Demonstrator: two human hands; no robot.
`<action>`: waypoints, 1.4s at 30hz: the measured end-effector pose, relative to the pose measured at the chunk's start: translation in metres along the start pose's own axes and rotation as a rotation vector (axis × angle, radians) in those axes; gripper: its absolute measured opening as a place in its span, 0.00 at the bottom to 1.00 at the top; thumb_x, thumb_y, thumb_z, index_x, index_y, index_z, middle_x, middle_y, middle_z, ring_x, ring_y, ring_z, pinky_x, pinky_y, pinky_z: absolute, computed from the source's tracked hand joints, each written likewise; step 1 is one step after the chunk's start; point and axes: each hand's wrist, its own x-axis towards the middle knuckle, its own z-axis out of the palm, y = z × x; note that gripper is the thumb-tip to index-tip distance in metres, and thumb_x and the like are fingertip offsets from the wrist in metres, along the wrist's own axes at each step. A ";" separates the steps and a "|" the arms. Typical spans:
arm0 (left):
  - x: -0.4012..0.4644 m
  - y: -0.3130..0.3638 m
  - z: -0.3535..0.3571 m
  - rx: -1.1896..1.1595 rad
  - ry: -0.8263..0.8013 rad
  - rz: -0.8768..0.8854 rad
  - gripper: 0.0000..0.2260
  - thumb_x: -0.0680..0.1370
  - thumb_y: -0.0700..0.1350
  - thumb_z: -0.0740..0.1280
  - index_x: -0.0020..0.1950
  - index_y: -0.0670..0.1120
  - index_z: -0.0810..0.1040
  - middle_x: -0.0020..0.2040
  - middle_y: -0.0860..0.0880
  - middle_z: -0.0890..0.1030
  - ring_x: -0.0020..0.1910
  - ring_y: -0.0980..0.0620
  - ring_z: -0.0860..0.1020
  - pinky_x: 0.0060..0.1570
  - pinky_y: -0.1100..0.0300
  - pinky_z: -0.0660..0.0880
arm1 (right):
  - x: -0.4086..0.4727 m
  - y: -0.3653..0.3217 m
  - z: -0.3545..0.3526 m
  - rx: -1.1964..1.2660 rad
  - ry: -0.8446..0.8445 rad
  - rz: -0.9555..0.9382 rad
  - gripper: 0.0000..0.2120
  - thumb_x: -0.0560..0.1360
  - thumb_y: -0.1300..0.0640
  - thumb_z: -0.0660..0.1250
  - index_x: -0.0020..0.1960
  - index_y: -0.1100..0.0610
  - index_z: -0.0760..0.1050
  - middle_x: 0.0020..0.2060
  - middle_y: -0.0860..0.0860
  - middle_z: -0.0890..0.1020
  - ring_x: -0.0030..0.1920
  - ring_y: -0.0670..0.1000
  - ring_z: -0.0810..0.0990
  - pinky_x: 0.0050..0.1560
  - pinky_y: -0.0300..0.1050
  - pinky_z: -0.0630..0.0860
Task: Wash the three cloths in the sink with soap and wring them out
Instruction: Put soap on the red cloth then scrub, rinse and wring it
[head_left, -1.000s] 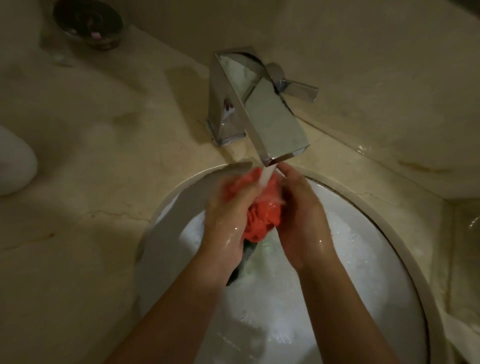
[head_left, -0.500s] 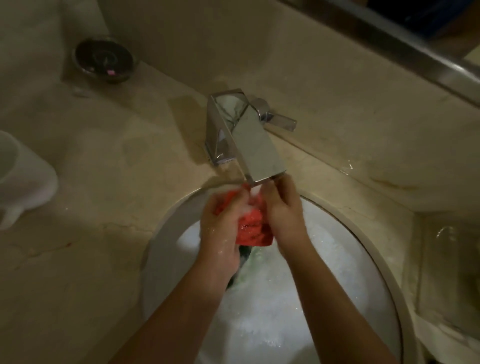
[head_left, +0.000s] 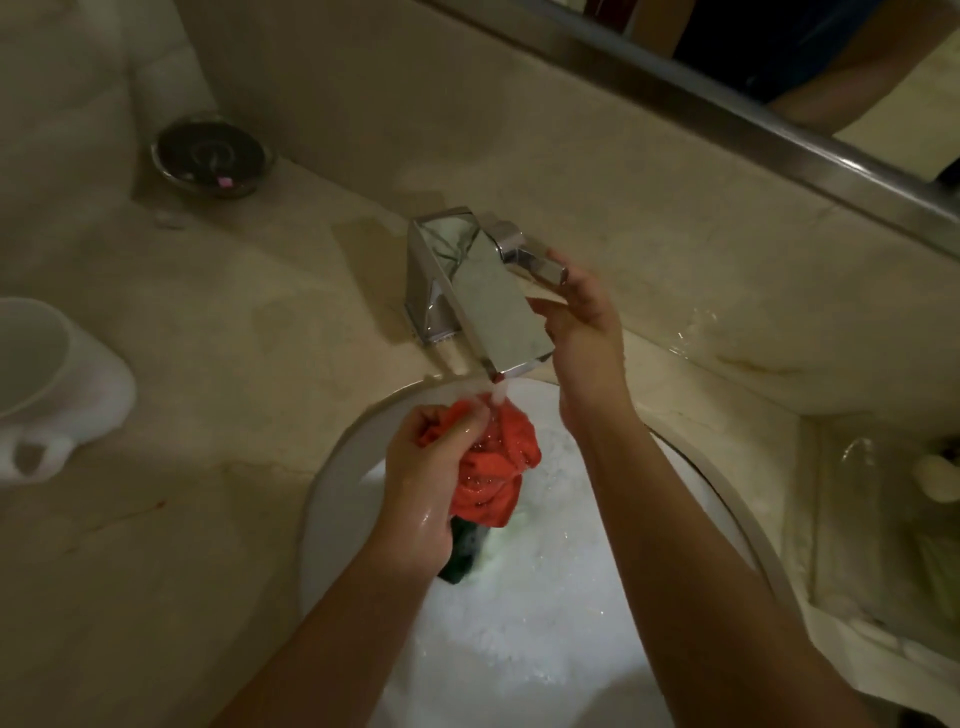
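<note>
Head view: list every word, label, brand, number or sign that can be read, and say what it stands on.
None can be read.
Tap: bare chrome, no marking shows.
White mug: plain, no print shows.
Soap dish: a small pink bit lies in it, too small and dim to tell any lettering.
Red cloth, gripped in the left hand: no tag shows.
Right hand is at the tap lever.

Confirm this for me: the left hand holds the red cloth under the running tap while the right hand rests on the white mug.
One detail is wrong. In the head view the right hand is not on the white mug, which stands untouched on the counter at far left; it reaches to the tap's lever. The rest holds: the left hand grips the red cloth under the running tap.
</note>
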 end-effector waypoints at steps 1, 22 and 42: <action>-0.002 0.000 0.001 0.015 0.075 -0.006 0.18 0.79 0.47 0.67 0.52 0.31 0.73 0.27 0.44 0.74 0.20 0.48 0.70 0.25 0.61 0.70 | -0.005 0.000 -0.001 -0.023 -0.008 -0.018 0.26 0.73 0.77 0.51 0.64 0.58 0.74 0.62 0.53 0.78 0.49 0.49 0.79 0.39 0.37 0.77; -0.093 -0.070 0.013 1.085 -0.561 0.752 0.21 0.76 0.56 0.68 0.64 0.46 0.78 0.65 0.51 0.77 0.69 0.54 0.71 0.67 0.63 0.68 | -0.224 0.046 -0.052 0.948 0.411 0.539 0.11 0.79 0.55 0.58 0.46 0.60 0.76 0.36 0.54 0.79 0.38 0.50 0.81 0.37 0.42 0.80; -0.077 -0.100 0.087 0.342 0.496 -0.235 0.16 0.74 0.35 0.60 0.28 0.46 0.63 0.27 0.50 0.67 0.26 0.52 0.68 0.28 0.61 0.67 | -0.197 0.075 -0.072 -0.072 0.758 0.515 0.18 0.77 0.62 0.55 0.29 0.56 0.70 0.27 0.52 0.75 0.32 0.52 0.75 0.37 0.51 0.76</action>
